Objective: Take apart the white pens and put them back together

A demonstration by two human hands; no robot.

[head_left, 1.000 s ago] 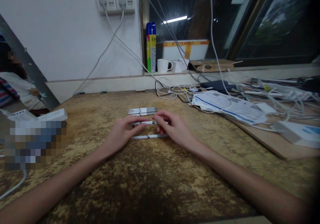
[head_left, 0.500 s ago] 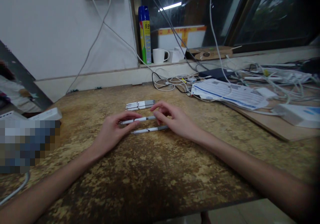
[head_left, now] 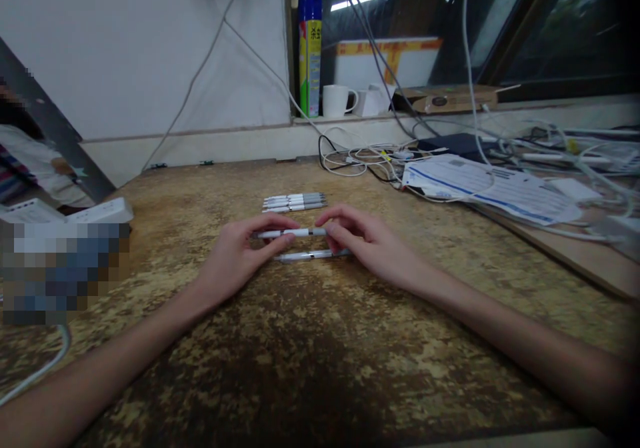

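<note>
Pen [head_left: 300, 233] lies crosswise, grey end rightward, clamped by left hand [head_left: 237, 251] and right hand [head_left: 373, 243].

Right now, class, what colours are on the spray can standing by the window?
The spray can has a blue cap and a mainly yellow-and-green body; the head view shows it.

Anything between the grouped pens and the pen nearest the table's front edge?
Yes, in the head view: another white pen, held in the left hand, with the right hand at its grey end.
</note>
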